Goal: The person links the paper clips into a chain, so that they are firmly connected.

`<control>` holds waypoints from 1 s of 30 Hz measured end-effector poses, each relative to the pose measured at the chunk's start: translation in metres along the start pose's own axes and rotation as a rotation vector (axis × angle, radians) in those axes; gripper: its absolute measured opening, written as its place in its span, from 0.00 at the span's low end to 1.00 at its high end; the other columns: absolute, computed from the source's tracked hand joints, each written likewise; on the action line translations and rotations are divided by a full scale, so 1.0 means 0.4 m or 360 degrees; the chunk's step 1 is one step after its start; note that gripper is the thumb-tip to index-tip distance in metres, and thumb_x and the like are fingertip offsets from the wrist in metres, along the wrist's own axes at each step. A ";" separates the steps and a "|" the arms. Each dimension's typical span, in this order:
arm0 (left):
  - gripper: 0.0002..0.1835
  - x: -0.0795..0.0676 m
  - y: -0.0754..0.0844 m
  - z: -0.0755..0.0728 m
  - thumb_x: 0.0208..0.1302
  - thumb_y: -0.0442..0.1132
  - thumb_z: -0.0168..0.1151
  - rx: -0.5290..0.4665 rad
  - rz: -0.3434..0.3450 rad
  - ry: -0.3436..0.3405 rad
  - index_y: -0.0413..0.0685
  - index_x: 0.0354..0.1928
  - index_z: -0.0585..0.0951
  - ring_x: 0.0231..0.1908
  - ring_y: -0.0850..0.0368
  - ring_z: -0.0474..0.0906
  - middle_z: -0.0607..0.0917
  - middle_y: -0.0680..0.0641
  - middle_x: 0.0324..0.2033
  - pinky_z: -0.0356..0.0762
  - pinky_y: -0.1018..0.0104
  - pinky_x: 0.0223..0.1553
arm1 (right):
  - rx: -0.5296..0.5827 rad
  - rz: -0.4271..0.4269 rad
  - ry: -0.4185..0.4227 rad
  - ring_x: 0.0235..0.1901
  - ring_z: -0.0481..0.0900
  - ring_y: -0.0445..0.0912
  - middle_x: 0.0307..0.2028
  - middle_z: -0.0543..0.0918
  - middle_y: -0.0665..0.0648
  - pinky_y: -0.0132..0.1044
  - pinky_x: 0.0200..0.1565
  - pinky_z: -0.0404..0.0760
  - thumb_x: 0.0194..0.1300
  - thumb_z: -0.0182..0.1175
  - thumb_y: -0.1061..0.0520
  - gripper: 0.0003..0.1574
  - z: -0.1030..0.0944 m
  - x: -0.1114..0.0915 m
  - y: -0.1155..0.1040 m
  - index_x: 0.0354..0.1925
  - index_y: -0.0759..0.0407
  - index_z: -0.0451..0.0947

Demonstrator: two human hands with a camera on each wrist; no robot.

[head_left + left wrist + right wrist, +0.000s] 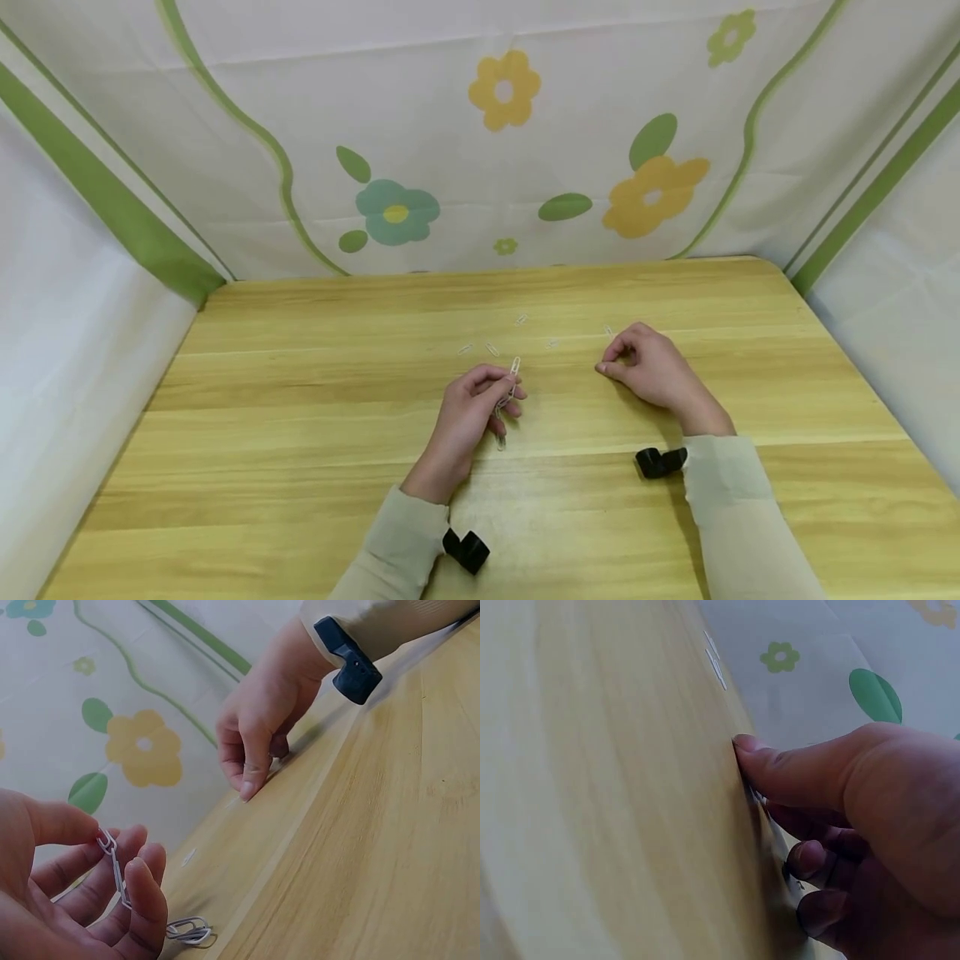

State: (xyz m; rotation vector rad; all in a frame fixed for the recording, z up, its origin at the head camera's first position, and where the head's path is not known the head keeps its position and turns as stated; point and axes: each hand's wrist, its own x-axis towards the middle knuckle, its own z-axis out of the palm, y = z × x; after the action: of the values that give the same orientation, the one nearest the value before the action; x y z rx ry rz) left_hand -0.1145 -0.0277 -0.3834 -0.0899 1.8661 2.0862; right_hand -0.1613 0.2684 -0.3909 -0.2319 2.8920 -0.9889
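A chain of linked white paper clips hangs from my left hand, which pinches it between thumb and forefinger. One clip sticks up above the fingertips in the head view, and the lower links trail past the other fingers, down close to the tabletop. To the right, my right hand is down at the table, its thumb touching the surface and the fingers bent beneath. Whether a clip lies between that thumb and finger is hidden. Just beyond this hand lies a loose paper clip.
More loose paper clips lie past the left hand: one paper clip near its fingers, a paper clip to the left, others farther back. The wooden table meets a flowered white curtain at its back edge.
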 end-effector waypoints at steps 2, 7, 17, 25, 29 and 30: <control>0.12 -0.001 0.002 0.000 0.80 0.42 0.63 0.0004 0.0006 -0.0004 0.41 0.53 0.85 0.34 0.58 0.85 0.92 0.49 0.41 0.79 0.70 0.28 | -0.0015 0.0001 -0.0005 0.38 0.72 0.51 0.45 0.81 0.59 0.43 0.44 0.71 0.72 0.73 0.54 0.08 -0.002 0.002 -0.003 0.37 0.55 0.85; 0.12 -0.002 0.004 0.001 0.80 0.42 0.63 -0.0010 0.0022 -0.0007 0.40 0.54 0.85 0.34 0.57 0.85 0.92 0.48 0.40 0.79 0.70 0.29 | -0.0037 0.0029 -0.0016 0.37 0.73 0.51 0.43 0.81 0.59 0.43 0.44 0.72 0.74 0.70 0.53 0.09 -0.006 0.004 -0.016 0.37 0.56 0.84; 0.11 -0.004 0.005 0.002 0.79 0.42 0.64 -0.0030 0.0015 -0.0018 0.43 0.53 0.85 0.34 0.57 0.86 0.92 0.50 0.39 0.79 0.70 0.29 | 0.0484 0.0155 -0.0192 0.33 0.86 0.49 0.41 0.89 0.62 0.38 0.31 0.86 0.83 0.59 0.53 0.14 0.009 0.004 -0.053 0.52 0.63 0.72; 0.11 -0.003 0.003 0.004 0.79 0.41 0.64 -0.0028 0.0020 -0.0004 0.41 0.52 0.85 0.33 0.57 0.86 0.91 0.50 0.37 0.79 0.70 0.28 | 0.0796 0.0093 -0.0227 0.37 0.89 0.47 0.45 0.90 0.67 0.36 0.40 0.89 0.81 0.62 0.57 0.15 0.044 0.017 -0.098 0.56 0.68 0.78; 0.11 -0.001 0.001 0.005 0.80 0.41 0.63 -0.0016 0.0021 -0.0005 0.40 0.52 0.85 0.33 0.57 0.86 0.91 0.50 0.37 0.78 0.70 0.28 | 0.0992 0.0083 -0.0294 0.43 0.90 0.45 0.50 0.89 0.67 0.35 0.46 0.90 0.76 0.67 0.59 0.20 0.052 0.017 -0.111 0.59 0.70 0.78; 0.11 -0.001 0.001 0.004 0.80 0.41 0.63 -0.0015 0.0021 -0.0003 0.40 0.52 0.85 0.33 0.57 0.86 0.91 0.50 0.37 0.78 0.70 0.28 | 0.1036 0.0080 -0.0312 0.44 0.90 0.44 0.50 0.89 0.67 0.35 0.47 0.90 0.76 0.67 0.60 0.21 0.054 0.017 -0.114 0.59 0.71 0.77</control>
State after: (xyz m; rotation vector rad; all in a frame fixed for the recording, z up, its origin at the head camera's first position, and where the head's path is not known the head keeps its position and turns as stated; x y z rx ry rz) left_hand -0.1139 -0.0262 -0.3827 -0.0776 1.8610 2.1032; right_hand -0.1601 0.2186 -0.3800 -0.1910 2.2413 -1.7055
